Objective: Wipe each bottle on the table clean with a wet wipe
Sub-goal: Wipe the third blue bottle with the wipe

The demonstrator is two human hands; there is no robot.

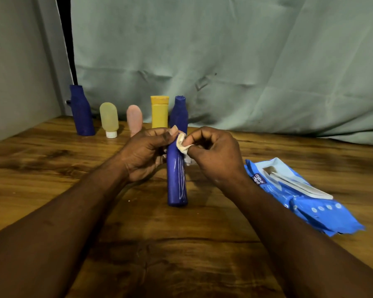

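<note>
Currently the left hand (144,155) is gripping the blue bottle (177,186), the right hand (213,155) pinching a wet wipe (182,145) against it; five bottles (159,114) behind are seemingly waiting.

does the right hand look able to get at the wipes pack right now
Likely yes: the wipes pack lies just right of the right hand, nothing between, though that hand pinches the wet wipe.

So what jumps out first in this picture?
Two hands meet mid-table over a tall blue bottle: the left hand grips its top while the right hand pinches a white wet wipe against it. Behind, five more bottles line the back edge by the curtain, and a blue wipe pack lies at the right.
</note>
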